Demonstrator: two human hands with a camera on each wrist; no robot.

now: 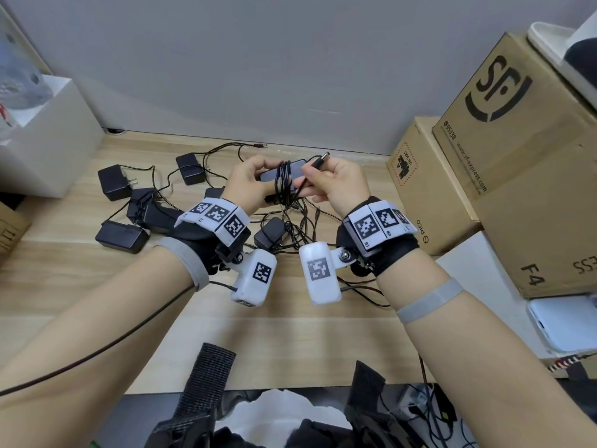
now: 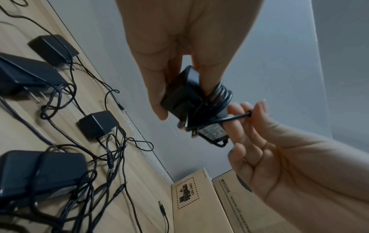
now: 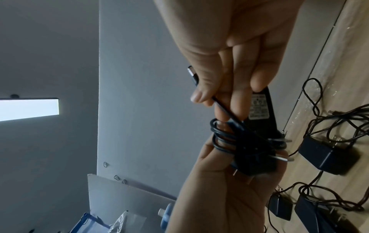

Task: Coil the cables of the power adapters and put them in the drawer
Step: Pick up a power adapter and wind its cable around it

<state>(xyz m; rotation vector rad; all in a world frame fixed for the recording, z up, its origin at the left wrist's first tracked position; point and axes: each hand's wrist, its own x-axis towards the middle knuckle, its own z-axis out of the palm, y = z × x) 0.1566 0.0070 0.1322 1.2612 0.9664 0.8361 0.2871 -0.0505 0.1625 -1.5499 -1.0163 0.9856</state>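
The left hand (image 1: 248,181) holds a black power adapter (image 2: 184,94) above the worktop (image 1: 290,318), thumb on one side and fingers curled round the other, so its grip is closed on the adapter's body. The adapter's cable (image 1: 283,182) is wound in several turns around the middle of the body, and in the left wrist view one left finger sits under the loops. Two metal prongs (image 2: 189,128) stick out of the adapter's underside, next to a pale label (image 2: 212,131). The right hand (image 1: 339,181) pinches the free end of the same cable between thumb and forefinger, just behind the barrel plug (image 1: 323,156), which points up and away from the person; its other fingers are loosely curled below the adapter. A short stretch of cable runs taut from that pinch down to the wound loops.

Beneath and to the left of the hands, other black adapters (image 1: 114,182) lie on the wooden worktop with their cables loose and tangled (image 1: 290,227). The drawer cannot be made out in any view. To the right stand cardboard boxes (image 1: 523,163), the largest stacked against a smaller one (image 1: 429,189). A white box (image 1: 45,140) stands at the far left against the grey wall (image 1: 258,59)
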